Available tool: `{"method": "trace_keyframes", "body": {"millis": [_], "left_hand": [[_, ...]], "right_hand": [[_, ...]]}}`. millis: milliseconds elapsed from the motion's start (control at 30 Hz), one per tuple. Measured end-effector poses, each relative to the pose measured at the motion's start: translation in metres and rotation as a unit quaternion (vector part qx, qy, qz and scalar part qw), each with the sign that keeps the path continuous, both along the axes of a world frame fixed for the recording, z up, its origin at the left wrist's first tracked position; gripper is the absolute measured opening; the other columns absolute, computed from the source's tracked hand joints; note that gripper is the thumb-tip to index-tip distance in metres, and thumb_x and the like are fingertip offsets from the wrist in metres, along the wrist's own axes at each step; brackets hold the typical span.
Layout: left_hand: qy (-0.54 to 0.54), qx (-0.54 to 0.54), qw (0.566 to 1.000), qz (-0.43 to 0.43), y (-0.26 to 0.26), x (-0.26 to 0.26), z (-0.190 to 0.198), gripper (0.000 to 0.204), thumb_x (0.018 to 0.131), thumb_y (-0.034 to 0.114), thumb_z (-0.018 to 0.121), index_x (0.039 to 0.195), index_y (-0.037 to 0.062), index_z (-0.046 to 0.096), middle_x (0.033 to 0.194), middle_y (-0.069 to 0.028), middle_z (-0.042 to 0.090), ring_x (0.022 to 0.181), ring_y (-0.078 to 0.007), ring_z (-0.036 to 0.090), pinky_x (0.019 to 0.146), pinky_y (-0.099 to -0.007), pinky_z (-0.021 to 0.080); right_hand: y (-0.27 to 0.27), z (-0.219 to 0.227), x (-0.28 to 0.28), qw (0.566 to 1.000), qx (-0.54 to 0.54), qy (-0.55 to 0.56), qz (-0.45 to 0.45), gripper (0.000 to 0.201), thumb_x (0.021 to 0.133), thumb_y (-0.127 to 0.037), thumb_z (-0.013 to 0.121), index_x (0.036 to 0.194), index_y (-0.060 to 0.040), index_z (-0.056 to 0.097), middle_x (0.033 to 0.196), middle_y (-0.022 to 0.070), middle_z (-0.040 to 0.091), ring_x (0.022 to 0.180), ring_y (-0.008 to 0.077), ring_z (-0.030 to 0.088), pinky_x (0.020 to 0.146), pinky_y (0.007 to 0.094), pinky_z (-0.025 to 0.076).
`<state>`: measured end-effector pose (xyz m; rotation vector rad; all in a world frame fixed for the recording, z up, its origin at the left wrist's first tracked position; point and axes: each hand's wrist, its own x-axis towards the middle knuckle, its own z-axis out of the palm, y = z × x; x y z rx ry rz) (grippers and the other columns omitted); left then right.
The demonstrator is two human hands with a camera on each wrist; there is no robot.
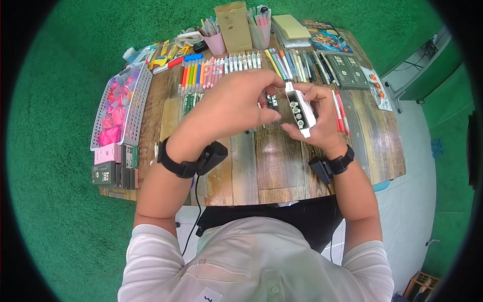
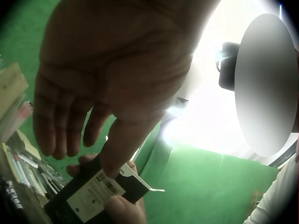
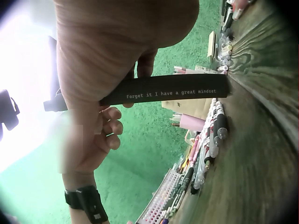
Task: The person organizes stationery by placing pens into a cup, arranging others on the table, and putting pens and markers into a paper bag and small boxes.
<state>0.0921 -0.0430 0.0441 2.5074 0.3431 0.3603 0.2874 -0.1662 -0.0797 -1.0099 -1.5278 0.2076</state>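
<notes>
My right hand (image 1: 324,113) grips a small black box (image 3: 168,89), seen in the head view with its top end uncovered, white flaps out and several round pen ends (image 1: 297,113) inside. White lettering runs along the box's side in the right wrist view. In the left wrist view a barcode label (image 2: 96,193) shows on another face, with a thumb of the right hand over it. My left hand (image 1: 234,103) is just left of the box, fingers loosely bent and holding nothing; its thumb overlaps the box edge in the left wrist view, and whether it touches cannot be told.
Rows of pens (image 1: 241,62) and markers (image 1: 193,73) lie across the wooden table (image 1: 241,171). Behind them stand pen cups (image 1: 215,44) and a brown paper bag (image 1: 234,27). A white basket (image 1: 138,108) and small boxes (image 1: 105,173) are on the left; dark flat boxes (image 1: 347,72) lie at the right.
</notes>
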Motion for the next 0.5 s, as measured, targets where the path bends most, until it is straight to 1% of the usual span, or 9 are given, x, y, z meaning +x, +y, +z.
{"method": "trace_keyframes", "body": {"millis": [33,67,100,133,200,267,333,433,500], "left_hand": [[0.000,0.000,1.000,0.000,-0.004,-0.001,-0.003,0.059,0.073,0.011,0.088,0.127,0.0015,0.065,0.104,-0.0105,0.073,0.090,-0.0197,0.069,0.076,-0.0346,0.056],[-0.021,0.003,1.000,-0.004,-0.010,-0.003,-0.007,0.066,0.073,0.013,0.089,0.132,0.0010,0.062,0.108,-0.0116,0.072,0.094,-0.0206,0.070,0.077,-0.0350,0.056],[-0.043,0.005,0.999,-0.009,-0.013,-0.003,-0.012,0.073,0.072,0.016,0.091,0.136,0.0005,0.058,0.112,-0.0126,0.071,0.098,-0.0216,0.070,0.079,-0.0355,0.057],[-0.043,0.005,0.999,-0.010,-0.015,0.000,-0.015,0.073,0.072,0.016,0.091,0.136,0.0005,0.058,0.112,-0.0126,0.071,0.098,-0.0216,0.070,0.079,-0.0355,0.057],[-0.047,-0.080,0.995,-0.032,-0.018,0.004,-0.022,0.082,0.073,0.024,0.092,0.141,0.0003,0.054,0.120,-0.0141,0.068,0.104,-0.0233,0.069,0.081,-0.0365,0.057],[-0.041,-0.076,0.996,-0.023,-0.017,0.008,-0.026,0.081,0.075,0.026,0.092,0.141,0.0001,0.054,0.122,-0.0140,0.068,0.104,-0.0228,0.069,0.082,-0.0368,0.056],[-0.035,-0.072,0.997,-0.013,-0.016,0.012,-0.031,0.080,0.076,0.028,0.091,0.141,-0.0001,0.054,0.123,-0.0138,0.067,0.104,-0.0222,0.069,0.082,-0.0370,0.056],[-0.041,-0.117,0.992,0.012,-0.016,0.018,-0.037,0.079,0.079,0.034,0.089,0.141,0.0003,0.054,0.124,-0.0132,0.067,0.101,-0.0213,0.069,0.083,-0.0367,0.056],[-0.048,-0.139,0.988,0.046,-0.017,0.020,-0.038,0.075,0.081,0.036,0.087,0.140,0.0012,0.055,0.123,-0.0127,0.066,0.099,-0.0210,0.068,0.083,-0.0360,0.056]], "right_hand": [[0.001,0.000,-0.001,1.000,0.009,0.011,0.001,0.074,0.071,-0.014,0.095,0.119,-0.0098,0.039,0.132,0.0197,0.059,0.120,0.0293,0.062,0.102,0.0415,0.051],[0.001,-0.001,-0.003,1.000,0.009,0.011,0.000,0.074,0.071,-0.014,0.095,0.119,-0.0098,0.039,0.132,0.0197,0.059,0.120,0.0293,0.062,0.102,0.0415,0.051],[0.001,-0.003,-0.004,0.999,0.003,0.021,-0.026,0.076,0.070,-0.014,0.095,0.121,-0.0094,0.038,0.131,0.0190,0.058,0.120,0.0291,0.062,0.103,0.0415,0.051],[0.001,-0.004,-0.005,0.998,-0.003,0.031,-0.052,0.079,0.069,-0.014,0.096,0.123,-0.0090,0.038,0.131,0.0183,0.057,0.119,0.0289,0.062,0.104,0.0416,0.050],[0.002,-0.004,-0.006,0.997,-0.003,0.019,-0.074,0.083,0.068,-0.015,0.096,0.127,-0.0080,0.038,0.130,0.0178,0.057,0.119,0.0289,0.061,0.104,0.0418,0.050],[0.001,-0.003,-0.006,0.996,-0.003,0.006,-0.094,0.087,0.067,-0.015,0.097,0.131,-0.0071,0.038,0.130,0.0174,0.057,0.119,0.0289,0.061,0.105,0.0420,0.050],[0.002,-0.003,-0.003,0.996,-0.058,0.006,-0.063,0.091,0.071,-0.019,0.094,0.138,-0.0066,0.034,0.134,0.0187,0.053,0.120,0.0260,0.062,0.104,0.0417,0.051],[0.002,-0.002,0.004,0.993,-0.088,-0.034,-0.075,0.094,0.069,-0.018,0.094,0.142,-0.0057,0.035,0.135,0.0172,0.053,0.120,0.0249,0.061,0.105,0.0414,0.049],[-0.001,0.001,0.001,0.992,-0.083,-0.019,-0.090,0.093,0.068,-0.016,0.092,0.142,-0.0059,0.038,0.133,0.0158,0.056,0.121,0.0258,0.061,0.105,0.0405,0.048]]}}
